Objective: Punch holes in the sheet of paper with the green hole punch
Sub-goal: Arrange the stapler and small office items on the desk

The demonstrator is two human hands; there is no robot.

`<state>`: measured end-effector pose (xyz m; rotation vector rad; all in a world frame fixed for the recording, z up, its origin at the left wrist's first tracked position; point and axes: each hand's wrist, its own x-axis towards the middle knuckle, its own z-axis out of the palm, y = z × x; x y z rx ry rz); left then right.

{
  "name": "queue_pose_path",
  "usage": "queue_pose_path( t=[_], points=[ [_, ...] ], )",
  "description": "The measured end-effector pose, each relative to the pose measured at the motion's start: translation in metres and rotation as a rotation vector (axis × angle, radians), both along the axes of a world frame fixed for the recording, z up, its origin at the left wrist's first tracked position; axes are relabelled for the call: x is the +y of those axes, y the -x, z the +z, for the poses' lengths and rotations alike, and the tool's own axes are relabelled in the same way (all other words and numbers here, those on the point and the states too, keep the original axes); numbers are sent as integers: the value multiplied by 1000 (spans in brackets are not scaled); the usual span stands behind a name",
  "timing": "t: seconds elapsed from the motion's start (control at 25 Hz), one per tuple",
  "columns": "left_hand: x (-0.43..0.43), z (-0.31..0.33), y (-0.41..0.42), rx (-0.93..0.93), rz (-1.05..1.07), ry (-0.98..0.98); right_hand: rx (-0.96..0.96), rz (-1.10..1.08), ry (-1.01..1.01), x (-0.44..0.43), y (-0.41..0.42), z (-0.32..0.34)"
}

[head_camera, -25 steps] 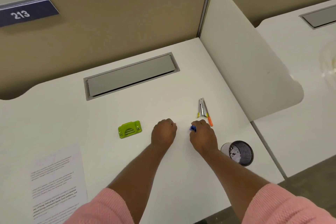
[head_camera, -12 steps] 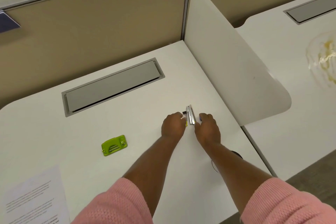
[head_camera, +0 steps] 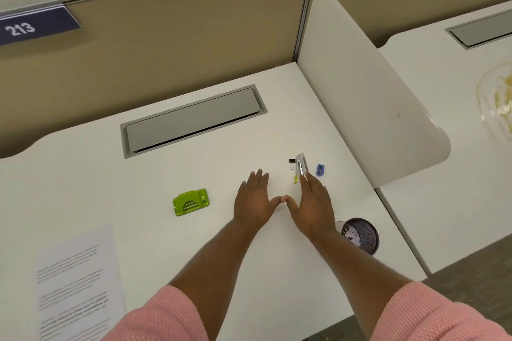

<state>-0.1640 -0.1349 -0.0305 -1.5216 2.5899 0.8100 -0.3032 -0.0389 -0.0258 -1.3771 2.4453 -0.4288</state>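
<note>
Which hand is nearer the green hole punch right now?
Left. The left hand lies flat just right of the green hole punch, not touching it; the right hand is farther right, beyond the left.

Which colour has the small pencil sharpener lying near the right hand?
Blue. The small plastic pencil sharpener shows best in the head view, the only one.

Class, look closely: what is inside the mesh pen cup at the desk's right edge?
Inside the mesh pen cup, small pale scraps or patterned bits show near the bottom; they are too blurred to identify. The right hand's wrist covers the cup's left rim.
</note>
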Motion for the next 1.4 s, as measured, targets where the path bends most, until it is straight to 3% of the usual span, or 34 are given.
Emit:
queue_pose_path(
  t=[0.76,1.0,1.4],
  points=[
    [83,-6,-202,-145,214,134,-13,385,-71,35,-158,-10],
    [87,-18,-221,-182,205,86,-35,483,-181,21,-177,-23],
    [77,-18,-207,-145,162,46,-66,359,-279,12,-164,-23]
  ],
)
